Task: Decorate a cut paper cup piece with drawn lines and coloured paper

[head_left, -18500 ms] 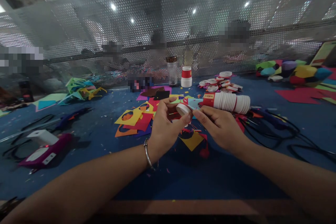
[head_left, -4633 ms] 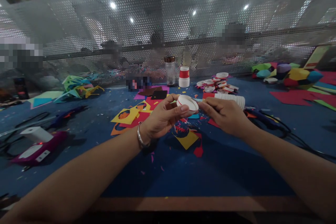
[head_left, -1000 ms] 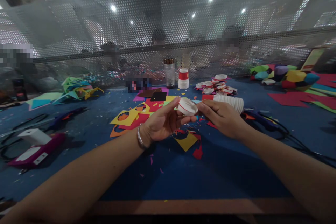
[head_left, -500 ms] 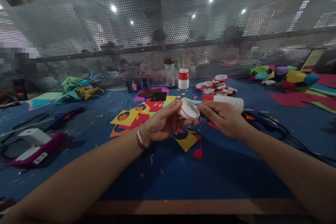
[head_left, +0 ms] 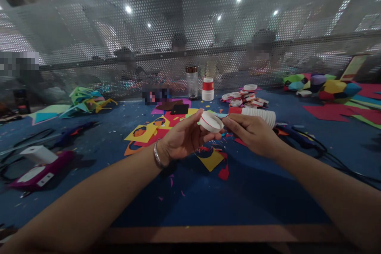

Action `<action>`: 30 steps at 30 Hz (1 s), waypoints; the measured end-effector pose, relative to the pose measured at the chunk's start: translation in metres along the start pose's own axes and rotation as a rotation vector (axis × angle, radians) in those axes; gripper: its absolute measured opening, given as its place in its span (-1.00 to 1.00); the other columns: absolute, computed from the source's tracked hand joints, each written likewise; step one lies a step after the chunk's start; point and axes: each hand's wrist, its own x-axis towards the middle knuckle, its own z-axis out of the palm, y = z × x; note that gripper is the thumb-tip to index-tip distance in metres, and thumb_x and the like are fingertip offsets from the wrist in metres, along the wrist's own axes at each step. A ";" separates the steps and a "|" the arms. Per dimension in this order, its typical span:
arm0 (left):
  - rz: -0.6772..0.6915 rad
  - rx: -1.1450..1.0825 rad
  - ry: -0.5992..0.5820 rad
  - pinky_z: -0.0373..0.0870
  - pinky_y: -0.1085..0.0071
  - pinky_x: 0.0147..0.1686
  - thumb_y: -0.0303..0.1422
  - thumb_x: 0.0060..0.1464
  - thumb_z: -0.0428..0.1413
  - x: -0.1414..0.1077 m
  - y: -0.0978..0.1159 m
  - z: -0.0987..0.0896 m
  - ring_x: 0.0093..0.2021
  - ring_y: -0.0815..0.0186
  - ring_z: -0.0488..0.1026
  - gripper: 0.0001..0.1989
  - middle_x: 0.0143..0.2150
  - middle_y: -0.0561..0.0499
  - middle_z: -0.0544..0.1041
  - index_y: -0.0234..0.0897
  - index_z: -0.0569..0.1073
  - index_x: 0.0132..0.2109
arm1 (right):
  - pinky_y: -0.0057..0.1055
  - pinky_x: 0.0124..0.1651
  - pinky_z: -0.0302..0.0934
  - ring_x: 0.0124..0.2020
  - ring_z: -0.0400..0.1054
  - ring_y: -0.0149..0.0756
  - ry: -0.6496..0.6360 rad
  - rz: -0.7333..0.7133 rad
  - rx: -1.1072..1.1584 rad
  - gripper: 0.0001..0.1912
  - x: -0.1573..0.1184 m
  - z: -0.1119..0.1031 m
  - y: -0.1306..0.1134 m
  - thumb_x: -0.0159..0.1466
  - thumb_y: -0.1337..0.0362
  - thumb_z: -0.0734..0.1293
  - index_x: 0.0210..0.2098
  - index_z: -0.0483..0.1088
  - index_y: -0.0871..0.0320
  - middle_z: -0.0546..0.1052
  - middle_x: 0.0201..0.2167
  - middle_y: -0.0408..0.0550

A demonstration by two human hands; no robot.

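- One shallow white cup piece (head_left: 212, 123), red line on its wall, raised above the bench (head_left: 166, 210) between both hands; tilted.
- One left hand (head_left: 183, 139), thumb at the near side of the wall, fingers curled beneath; grip light, pinching the piece at one side. Probable fault: slipping or spinning, should the other hand push harder than this hold resists.
- One right hand (head_left: 253, 133), thumb and forefinger pressed together at the far rim; whether anything sits between them, cannot tell. Probable fault: a creased or torn rim, from too sharp a pinch on thin wall.
- One stack of nested cups (head_left: 263, 116), lying on its side just behind the right hand. Probable fault: rolling or sliding apart, if the knuckles swing back.
- One yellow sheet with a cut-out (head_left: 212, 161), and loose scraps, below the hands. Probable fault: scraps clinging to the piece, if it drops among them.
- One blue gun-shaped tool (head_left: 300, 137), its dark cable (head_left: 337, 159) passing near the right forearm. Probable fault: the tool dragged, if the sleeveless arm catches the cable; heat cannot be told.
- One heap of cup rings (head_left: 246, 98), loosely piled farther back. Probable fault: toppling, if knocked by the stack.
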 end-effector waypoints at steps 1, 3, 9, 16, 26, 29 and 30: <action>-0.001 -0.001 -0.005 0.54 0.60 -0.31 -0.20 0.42 -0.15 0.000 0.000 0.000 -0.33 0.32 0.66 -0.51 -0.31 -0.19 0.67 -0.46 0.57 -0.13 | -0.38 -0.41 0.06 -0.50 0.19 -0.37 -0.001 -0.006 0.005 -0.45 0.000 0.000 0.000 0.41 -0.17 0.11 -0.50 0.27 0.10 0.30 -0.57 -0.18; -0.003 -0.001 -0.014 0.54 0.60 -0.31 -0.19 0.41 -0.15 0.000 0.000 0.000 -0.33 0.32 0.65 -0.51 -0.31 -0.20 0.67 -0.47 0.57 -0.13 | -0.38 -0.41 0.05 -0.51 0.18 -0.38 0.002 -0.017 0.009 -0.44 0.000 0.000 -0.001 0.40 -0.18 0.11 -0.51 0.24 0.10 0.29 -0.58 -0.18; -0.011 -0.032 -0.060 0.54 0.61 -0.27 -0.18 0.42 -0.15 0.000 -0.001 -0.001 -0.30 0.32 0.66 -0.49 -0.32 -0.21 0.67 -0.48 0.56 -0.12 | -0.39 -0.43 0.05 -0.51 0.18 -0.38 0.019 -0.017 -0.029 -0.43 -0.001 0.001 0.001 0.41 -0.18 0.10 -0.51 0.25 0.10 0.30 -0.58 -0.17; -0.037 -0.043 -0.081 0.55 0.60 -0.26 -0.18 0.43 -0.20 -0.001 0.000 -0.003 -0.31 0.32 0.66 -0.47 -0.29 -0.25 0.66 -0.51 0.53 -0.11 | -0.42 -0.44 0.06 -0.53 0.19 -0.42 0.039 -0.105 -0.047 -0.46 -0.002 0.001 0.003 0.43 -0.12 0.12 -0.51 0.25 0.12 0.31 -0.59 -0.19; 0.066 0.001 -0.030 0.55 0.59 -0.24 -0.17 0.25 0.17 -0.001 -0.003 -0.001 -0.25 0.29 0.67 -0.66 -0.22 -0.12 0.68 -0.42 0.53 -0.07 | -0.42 -0.46 0.02 -0.56 0.18 -0.43 0.096 -0.087 -0.123 -0.46 -0.001 0.001 0.005 0.44 -0.11 0.10 -0.50 0.28 0.12 0.29 -0.61 -0.20; 0.166 0.057 -0.017 0.53 0.61 -0.19 -0.37 -0.01 0.39 -0.001 -0.006 0.001 -0.21 0.30 0.66 -0.65 -0.17 -0.04 0.68 -0.36 0.53 -0.09 | -0.42 -0.46 0.01 -0.56 0.17 -0.44 0.108 -0.082 -0.136 -0.46 0.000 0.000 0.006 0.44 -0.09 0.12 -0.52 0.25 0.13 0.28 -0.61 -0.20; 0.191 0.074 -0.009 0.53 0.61 -0.17 -0.44 -0.08 0.42 -0.001 -0.007 0.002 -0.21 0.30 0.66 -0.64 -0.18 -0.02 0.68 -0.34 0.53 -0.11 | -0.42 -0.46 0.02 -0.56 0.17 -0.44 0.110 -0.086 -0.141 -0.47 0.000 -0.001 0.006 0.44 -0.07 0.12 -0.53 0.23 0.12 0.27 -0.60 -0.20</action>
